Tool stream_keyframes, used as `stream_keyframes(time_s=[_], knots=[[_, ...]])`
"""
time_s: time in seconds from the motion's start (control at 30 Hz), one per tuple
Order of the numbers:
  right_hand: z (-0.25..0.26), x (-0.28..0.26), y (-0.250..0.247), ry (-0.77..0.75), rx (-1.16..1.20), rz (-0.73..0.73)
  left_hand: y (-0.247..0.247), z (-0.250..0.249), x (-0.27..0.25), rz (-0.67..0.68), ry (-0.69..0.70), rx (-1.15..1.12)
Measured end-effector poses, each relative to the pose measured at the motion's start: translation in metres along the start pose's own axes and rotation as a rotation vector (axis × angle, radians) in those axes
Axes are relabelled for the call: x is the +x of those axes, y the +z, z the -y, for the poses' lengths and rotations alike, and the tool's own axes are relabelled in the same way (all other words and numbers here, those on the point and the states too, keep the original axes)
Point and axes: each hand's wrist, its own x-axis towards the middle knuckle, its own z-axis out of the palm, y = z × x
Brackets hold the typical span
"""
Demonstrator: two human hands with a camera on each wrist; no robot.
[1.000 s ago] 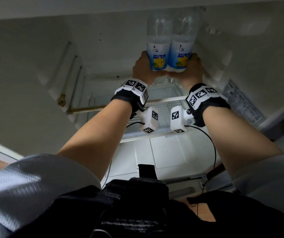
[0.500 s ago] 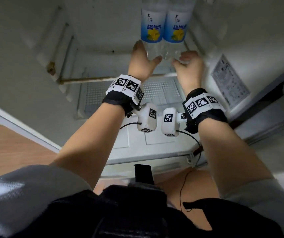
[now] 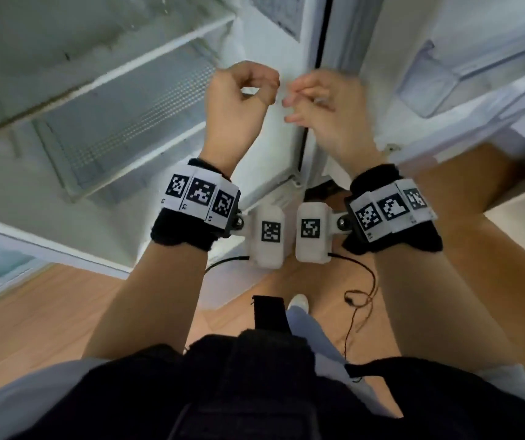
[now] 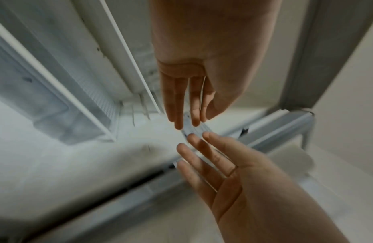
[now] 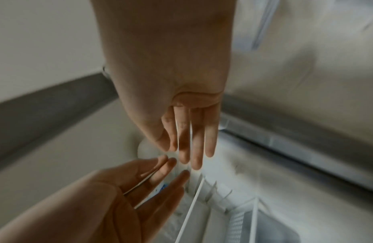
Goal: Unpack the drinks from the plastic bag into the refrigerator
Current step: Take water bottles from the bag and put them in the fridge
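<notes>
In the head view both my hands hang in the air in front of the open refrigerator (image 3: 64, 33). My left hand (image 3: 254, 87) and my right hand (image 3: 302, 100) are close together, fingers loosely bent, and neither holds anything. The left wrist view shows my left hand (image 4: 187, 102) with relaxed fingers and my right hand (image 4: 212, 164) opposite it, palms bare. The right wrist view shows the same pair, the right hand (image 5: 191, 141) above the left hand (image 5: 152, 180). No drink bottle and no plastic bag appear in the head view.
Glass shelves (image 3: 121, 122) with white rims fill the left of the refrigerator. The open door with clear bins (image 3: 429, 87) stands at the right. Below are a wooden floor (image 3: 48, 312) and a thin black cable (image 3: 359, 300) by my feet.
My hands have let go of the two blue-labelled bottles and drawn back from the shelf. My head has turned down and right, so the bottles have left the view.
</notes>
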Motion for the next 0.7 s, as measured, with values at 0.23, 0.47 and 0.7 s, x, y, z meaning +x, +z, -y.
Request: stream_keyframes(time_s=[0.23,0.47,0.7], knots=[[-0.006,-0.084,-0.124,0.082,-0.146,-0.263,0.118,-0.03,-0.048,0.337,0.037,-0.057],[-0.02,-0.155,-0.26,0.127,-0.317,-0.508,0.26,-0.075,-0.104,0.596,0.146,-0.071],[-0.037,-0.176,-0.345,0.199,-0.349,-0.58,0.348,-0.101,-0.113,0.804,0.263,-0.003]])
